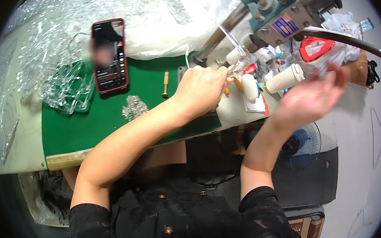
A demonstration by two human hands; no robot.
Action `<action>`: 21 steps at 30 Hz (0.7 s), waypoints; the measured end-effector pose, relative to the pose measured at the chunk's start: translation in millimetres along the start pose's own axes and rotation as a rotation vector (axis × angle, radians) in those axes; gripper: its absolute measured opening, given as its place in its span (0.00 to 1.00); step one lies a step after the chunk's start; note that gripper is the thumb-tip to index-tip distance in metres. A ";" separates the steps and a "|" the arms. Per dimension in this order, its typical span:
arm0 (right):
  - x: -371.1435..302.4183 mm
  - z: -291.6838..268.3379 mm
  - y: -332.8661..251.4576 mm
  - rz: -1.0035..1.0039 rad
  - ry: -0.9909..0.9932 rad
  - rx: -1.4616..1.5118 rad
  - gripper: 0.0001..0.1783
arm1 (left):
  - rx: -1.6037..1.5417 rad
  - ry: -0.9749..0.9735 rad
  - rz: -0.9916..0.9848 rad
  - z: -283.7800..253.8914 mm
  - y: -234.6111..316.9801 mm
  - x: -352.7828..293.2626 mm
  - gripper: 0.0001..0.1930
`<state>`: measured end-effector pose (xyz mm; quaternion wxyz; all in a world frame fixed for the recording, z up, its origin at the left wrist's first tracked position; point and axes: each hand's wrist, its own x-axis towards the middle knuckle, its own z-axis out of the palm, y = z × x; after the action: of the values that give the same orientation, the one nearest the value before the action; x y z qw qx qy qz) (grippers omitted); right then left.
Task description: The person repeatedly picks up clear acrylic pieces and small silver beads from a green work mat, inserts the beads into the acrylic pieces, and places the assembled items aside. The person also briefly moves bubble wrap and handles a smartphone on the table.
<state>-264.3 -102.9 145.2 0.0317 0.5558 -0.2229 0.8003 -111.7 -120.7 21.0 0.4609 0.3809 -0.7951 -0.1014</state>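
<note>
Fingers of the left hand (201, 88) pinch a clear curved plastic strip (233, 42) beneath the teal metal bench machine (280, 7), feeding it, while the blurred right hand (313, 97) spreads open nearby, seemingly poised for its black red-knobbed lever (351, 41).

Smartphone (109, 55) with red case lies far left on the green mat (77, 122), screen lit, dark with blurred patches, just right of a heap of clear plastic pieces (62, 82). Big clear plastic bag (163, 19) sits at the far edge, behind the phone. On the teal machine head (280, 7), far right, a small rectangular label (284, 25), blue with a red band; right of it a red-and-white packet (314, 47) on crumpled white plastic bags (344, 37).
</note>
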 end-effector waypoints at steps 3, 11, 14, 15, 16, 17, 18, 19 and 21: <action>-98.4 -3.4 15.8 0.237 -0.150 0.051 0.16 | -0.145 0.023 -0.034 -50.0 -3.2 -39.8 0.11; -204.9 -68.3 27.3 0.552 -0.372 -0.158 0.12 | -0.612 0.442 -0.658 -353.3 -24.1 -315.6 0.17; -204.1 -58.0 29.1 0.562 -0.423 -0.197 0.12 | -0.440 0.568 -0.845 -405.2 -19.0 -380.0 0.18; -201.5 -51.0 27.8 0.536 -0.444 -0.181 0.12 | -0.433 0.587 -0.864 -412.4 -20.8 -384.6 0.18; -200.0 -44.7 28.4 0.506 -0.463 -0.167 0.12 | -0.403 0.641 -0.883 -413.4 -27.6 -384.8 0.17; -198.7 -38.4 27.4 0.479 -0.480 -0.154 0.12 | -0.406 0.655 -0.840 -416.5 -38.8 -386.7 0.17; -197.1 -28.7 20.5 0.493 -0.493 -0.152 0.11 | -0.478 0.683 -0.825 -416.8 -50.8 -388.5 0.17; -197.7 -27.1 20.9 0.484 -0.514 -0.150 0.11 | -0.545 0.705 -0.812 -419.1 -60.4 -388.8 0.17; -199.7 -26.8 20.1 0.463 -0.554 -0.154 0.10 | -0.617 0.707 -0.764 -422.6 -74.8 -392.3 0.17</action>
<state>-217.8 -71.1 -49.3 -0.1701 0.6822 -0.4024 0.5863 380.8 182.3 -40.1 0.7175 0.4988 -0.3344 -0.3529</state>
